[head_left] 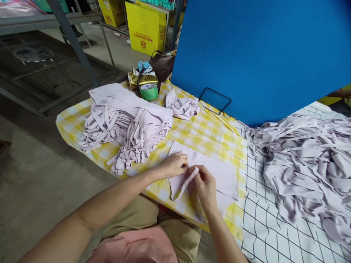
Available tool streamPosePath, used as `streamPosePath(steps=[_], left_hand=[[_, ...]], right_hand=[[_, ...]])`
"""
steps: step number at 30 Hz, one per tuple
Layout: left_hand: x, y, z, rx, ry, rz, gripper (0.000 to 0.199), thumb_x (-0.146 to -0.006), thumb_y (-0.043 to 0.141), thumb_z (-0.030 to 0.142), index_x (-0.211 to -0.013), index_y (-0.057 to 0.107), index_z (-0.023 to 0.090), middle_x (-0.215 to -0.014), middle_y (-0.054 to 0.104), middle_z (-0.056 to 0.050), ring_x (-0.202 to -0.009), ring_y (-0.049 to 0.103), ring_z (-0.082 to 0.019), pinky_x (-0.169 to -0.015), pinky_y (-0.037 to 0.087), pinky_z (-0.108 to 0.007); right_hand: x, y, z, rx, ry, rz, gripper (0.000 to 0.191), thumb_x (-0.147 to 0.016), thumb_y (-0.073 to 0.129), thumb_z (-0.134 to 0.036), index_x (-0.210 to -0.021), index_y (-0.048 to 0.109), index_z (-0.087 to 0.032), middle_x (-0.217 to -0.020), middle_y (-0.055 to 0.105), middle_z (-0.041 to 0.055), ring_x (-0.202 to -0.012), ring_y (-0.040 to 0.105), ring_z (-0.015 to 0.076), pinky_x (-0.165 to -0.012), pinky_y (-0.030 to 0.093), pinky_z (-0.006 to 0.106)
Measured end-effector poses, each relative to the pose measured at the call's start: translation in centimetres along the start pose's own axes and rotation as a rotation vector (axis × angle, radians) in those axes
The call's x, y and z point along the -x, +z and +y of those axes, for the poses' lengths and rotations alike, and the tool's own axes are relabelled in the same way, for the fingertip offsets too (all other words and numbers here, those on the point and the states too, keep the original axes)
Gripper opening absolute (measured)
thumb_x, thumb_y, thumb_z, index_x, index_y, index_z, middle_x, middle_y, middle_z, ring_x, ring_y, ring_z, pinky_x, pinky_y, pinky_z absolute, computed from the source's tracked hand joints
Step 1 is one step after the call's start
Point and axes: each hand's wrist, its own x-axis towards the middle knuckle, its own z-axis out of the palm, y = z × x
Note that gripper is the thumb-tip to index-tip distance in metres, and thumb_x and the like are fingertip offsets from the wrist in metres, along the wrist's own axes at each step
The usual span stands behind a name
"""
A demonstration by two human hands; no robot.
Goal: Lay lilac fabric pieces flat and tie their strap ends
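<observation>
A pale lilac fabric piece (pixel 216 171) lies spread on the yellow checked tablecloth (pixel 211 137) in front of me. Both of my hands meet over its near edge. My left hand (pixel 177 164) is closed, pinching the cloth near its strap. Between thumb and fingers, my right hand (pixel 205 184) grips a narrow fabric strap (pixel 189 179) of the same colour, which slants down toward the near left corner. The fingertips almost touch, and exactly what lies between them is partly hidden. Left of my hands rests a thick stack of similar strapped pieces (pixel 128 106).
Behind the stack sit green tape (pixel 148 92), a gold packet (pixel 133 80) and a dark bag (pixel 163 65). A crumpled lilac piece (pixel 182 105) lies near a black wire frame (pixel 216 99). A blue panel (pixel 260 54) stands behind. To the right is a large heap of lilac cloth (pixel 307 164).
</observation>
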Motion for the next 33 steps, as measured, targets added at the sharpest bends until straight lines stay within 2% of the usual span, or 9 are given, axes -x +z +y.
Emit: streamPosePath(steps=[4,8,12,16,20,23,26,29,33], left_hand=[[0.5,0.0,-0.3,0.018,0.030,-0.010,0.006,-0.075,0.064,0.021,-0.075,0.068,0.017,-0.079,0.058,-0.002,-0.084,0.051,-0.016,-0.075,0.040,-0.024],[1.4,-0.9,-0.2,0.017,0.063,-0.063,0.014,-0.071,0.066,0.018,-0.084,0.069,0.020,-0.090,0.057,-0.002,-0.091,0.051,-0.017,-0.082,0.040,-0.025],[2.5,-2.0,-0.3,0.046,0.102,-0.108,0.022,-0.073,0.066,0.022,-0.095,0.066,0.021,-0.101,0.056,-0.003,-0.099,0.050,-0.017,-0.091,0.037,-0.026],[3.0,-2.7,-0.8,0.073,0.017,-0.050,0.014,-0.079,0.061,0.026,-0.089,0.068,0.019,-0.100,0.059,-0.004,-0.099,0.052,-0.017,-0.089,0.039,-0.026],[2.1,-2.5,-0.3,-0.002,-0.077,0.072,0.024,-0.083,0.055,0.025,-0.104,0.064,0.017,-0.109,0.061,-0.006,-0.104,0.053,-0.018,-0.091,0.041,-0.030],[1.1,-1.3,0.8,-0.135,-0.003,0.005,0.042,-0.085,0.053,0.031,-0.126,0.049,0.020,-0.135,0.045,-0.007,-0.128,0.034,-0.022,-0.106,0.026,-0.039],[1.0,-0.2,0.9,-0.257,0.035,-0.091,0.049,-0.088,0.047,0.036,-0.135,0.036,0.027,-0.146,0.030,-0.003,-0.136,0.018,-0.021,-0.111,0.014,-0.045],[2.0,-0.5,-0.6,-0.350,-0.019,-0.078,0.051,-0.090,0.044,0.036,-0.138,0.029,0.029,-0.147,0.025,-0.002,-0.137,0.016,-0.020,-0.112,0.011,-0.045],[2.9,-2.4,-2.2,-0.384,-0.176,-0.003,0.052,-0.087,0.048,0.028,-0.136,0.032,0.021,-0.146,0.029,-0.009,-0.135,0.022,-0.022,-0.111,0.019,-0.041]], right_hand=[[1.9,-0.1,-1.0,-0.365,0.257,-0.099,0.029,-0.079,0.053,-0.043,-0.094,0.060,-0.019,-0.080,0.064,0.0028,-0.067,0.058,0.0173,-0.057,0.046,0.027],[4.0,-0.1,-2.4,-0.593,0.314,-0.199,0.029,-0.084,0.048,-0.044,-0.100,0.054,-0.021,-0.072,0.066,0.0018,-0.073,0.062,0.0196,-0.070,0.048,0.032],[8.8,0.8,-2.1,-0.456,0.233,-0.212,0.035,-0.086,0.045,-0.045,-0.113,0.050,-0.022,-0.077,0.068,0.0034,-0.080,0.063,0.0214,-0.076,0.049,0.036],[12.8,0.4,0.2,-0.096,-0.002,-0.149,0.043,-0.085,0.048,-0.042,-0.126,0.046,-0.027,-0.111,0.064,0.0074,-0.104,0.059,0.0242,-0.090,0.046,0.038],[9.2,-3.3,2.1,0.274,-0.176,-0.018,0.037,-0.088,0.042,-0.034,-0.123,0.051,-0.027,-0.126,0.055,0.0075,-0.117,0.049,0.0257,-0.095,0.043,0.042],[3.3,-5.5,2.9,0.562,-0.196,0.147,0.044,-0.089,0.035,-0.038,-0.126,0.050,-0.018,-0.134,0.047,0.0138,-0.123,0.042,0.0288,-0.098,0.037,0.050],[-1.0,-6.2,4.2,0.760,-0.242,0.055,0.047,-0.090,0.031,-0.038,-0.131,0.045,-0.018,-0.142,0.037,0.0116,-0.132,0.028,0.0286,-0.102,0.030,0.052],[-2.1,-7.1,6.4,0.879,-0.243,-0.057,0.047,-0.091,0.031,-0.040,-0.134,0.040,-0.026,-0.143,0.037,0.0054,-0.134,0.025,0.0253,-0.104,0.025,0.053],[-1.5,-10.0,8.6,0.914,-0.193,0.107,0.048,-0.090,0.029,-0.041,-0.132,0.042,-0.022,-0.140,0.040,0.0090,-0.130,0.031,0.0280,-0.099,0.031,0.051]])
